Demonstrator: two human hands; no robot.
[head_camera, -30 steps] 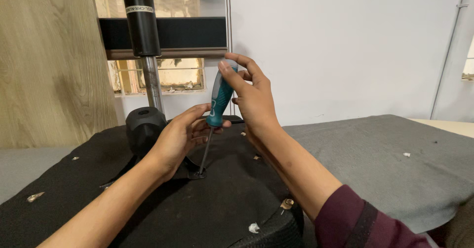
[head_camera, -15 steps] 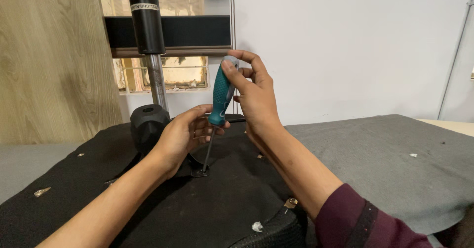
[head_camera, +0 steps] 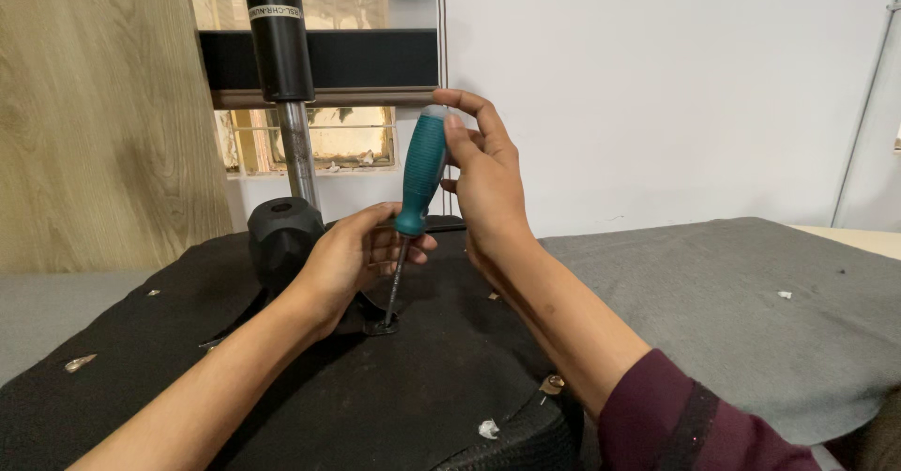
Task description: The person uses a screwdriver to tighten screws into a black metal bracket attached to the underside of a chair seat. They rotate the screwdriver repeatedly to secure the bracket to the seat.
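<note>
Occupying most of the view: black upturned chair underside [head_camera: 310,405], resting on a grey mat [head_camera: 751,311], its gas-lift column [head_camera: 282,58] rising near the far edge. Right hand [head_camera: 488,185], fingers closed on the top of a teal-handled screwdriver [head_camera: 419,175], held near upright. Left hand [head_camera: 352,255], fingers curled about the lower handle and shank. Tip seated in a screw [head_camera: 383,325] near the underside's middle; judged mid-driving, screw head not yet flush.

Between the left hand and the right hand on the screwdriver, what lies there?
In the head view, only the teal screwdriver handle: the right hand grips its top, the left hand steadies its lower end and shaft.
</note>
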